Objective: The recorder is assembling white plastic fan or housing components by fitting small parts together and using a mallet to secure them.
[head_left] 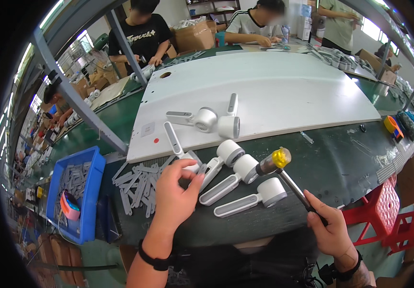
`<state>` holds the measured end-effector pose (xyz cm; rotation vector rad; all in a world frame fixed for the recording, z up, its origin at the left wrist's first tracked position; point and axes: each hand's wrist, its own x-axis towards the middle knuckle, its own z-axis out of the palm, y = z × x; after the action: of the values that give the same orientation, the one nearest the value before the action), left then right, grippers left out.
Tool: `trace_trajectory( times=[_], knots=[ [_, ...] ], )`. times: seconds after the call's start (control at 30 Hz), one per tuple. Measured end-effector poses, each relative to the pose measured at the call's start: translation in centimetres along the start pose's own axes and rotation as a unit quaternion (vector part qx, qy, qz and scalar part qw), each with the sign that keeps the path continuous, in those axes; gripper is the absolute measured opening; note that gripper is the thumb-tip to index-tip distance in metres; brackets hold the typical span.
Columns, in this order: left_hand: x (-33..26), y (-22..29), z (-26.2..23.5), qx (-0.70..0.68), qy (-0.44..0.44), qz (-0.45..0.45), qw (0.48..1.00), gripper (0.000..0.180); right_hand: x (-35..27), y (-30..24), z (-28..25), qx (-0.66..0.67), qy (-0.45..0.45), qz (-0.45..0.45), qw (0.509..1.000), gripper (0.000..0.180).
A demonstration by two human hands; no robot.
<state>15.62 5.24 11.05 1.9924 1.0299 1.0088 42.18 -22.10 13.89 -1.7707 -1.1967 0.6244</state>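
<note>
My right hand grips the dark handle of a mallet, its yellow-tipped head raised just above the white handheld devices. Each device has a drum-shaped head and a flat handle with a grey inlay. My left hand is curled, thumb and fingers close together, beside the head of one device; a small grey piece shows at the fingertips, and what they hold is partly hidden. Right of it lie a device, another under the mallet head, and a nearer one.
Loose grey strips lie left of my left hand. A blue bin holds more strips and a pink-and-blue item. A white board carries two devices. Red stools stand right. Several people work across and along the benches.
</note>
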Motion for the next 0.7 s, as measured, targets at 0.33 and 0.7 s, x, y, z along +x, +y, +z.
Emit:
trace_trajectory(
  times=[0.33,0.7],
  knots=[
    [1.6,-0.9,3.7,0.198,0.029,0.137,0.970,0.016,-0.9,1.5,-0.8,0.008,0.021,0.015,1.000,0.055],
    [2.0,-1.3,2.3,0.203,-0.011,0.175,0.963,0.018,0.7,-0.1,-0.5,0.013,0.020,0.008,1.000,0.054]
  ],
)
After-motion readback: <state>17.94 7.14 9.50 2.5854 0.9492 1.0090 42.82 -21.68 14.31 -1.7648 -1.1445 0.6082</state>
